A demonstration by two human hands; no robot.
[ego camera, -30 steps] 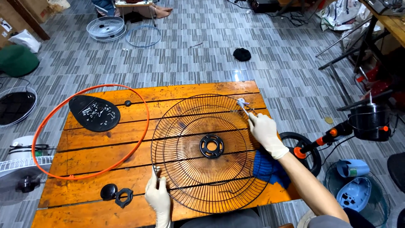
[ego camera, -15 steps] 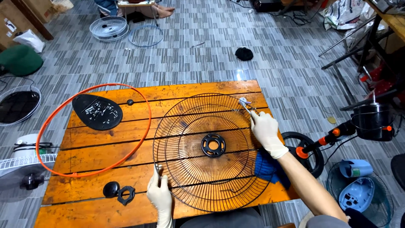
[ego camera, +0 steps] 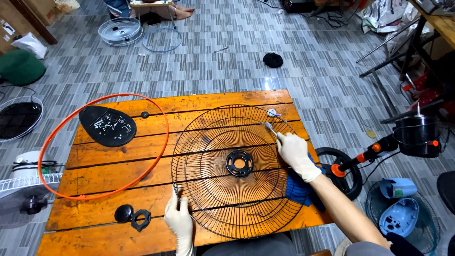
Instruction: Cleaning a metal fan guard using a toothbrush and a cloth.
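My left hand (ego camera: 179,222) is at the near edge of the desk (ego camera: 118,156), its gloved fingers closed around the rim of the black wire fan guard (ego camera: 237,170). The guard lies flat on the orange wooden planks, its round black hub (ego camera: 239,163) near the middle. My right hand (ego camera: 295,152), also gloved, rests on the guard's far right side; its fingers are pinched shut on a slim metal tool (ego camera: 270,128) whose tip points up and left over the wires. Just beyond that tip a small silvery clip (ego camera: 271,113) sits at the guard's rim. Under my right forearm a blue cloth (ego camera: 297,188) hangs over the desk's right edge.

To the left an orange ring (ego camera: 102,147) lies partly on the desk, partly past its left edge. Inside the ring is a black teardrop-shaped cover (ego camera: 107,125) holding loose screws. Near my left hand lie a black cap (ego camera: 123,213) and a black nut (ego camera: 141,220), touching each other.
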